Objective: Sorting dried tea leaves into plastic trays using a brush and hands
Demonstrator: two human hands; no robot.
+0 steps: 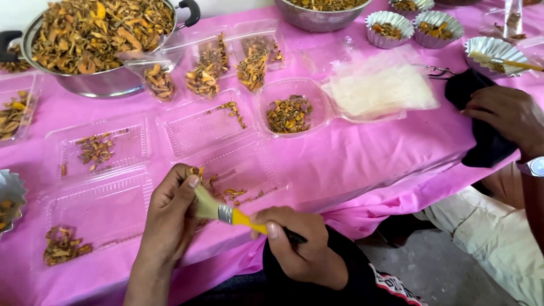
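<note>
The desk (362, 164), draped in smooth pink cloth, carries two metal pots of dried orange-brown chips, the larger at upper left (96, 79). Several clear plastic trays (102, 209) and five fluted foil cups (388, 25) lie about it. One paintbrush (229, 214) sits at lower centre, long axis near horizontal, bristles pointing left. The right hand (297, 243) has its grip clenched on the yellow-and-black handle; the left hand (173, 212) pinches the bristles.

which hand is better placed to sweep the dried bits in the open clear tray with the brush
Right. The right hand already holds the yellow-handled brush by its handle, bristles pointing at the clear tray with dried bits. The left hand only pinches the bristle tip, so it likely steadies.
</note>
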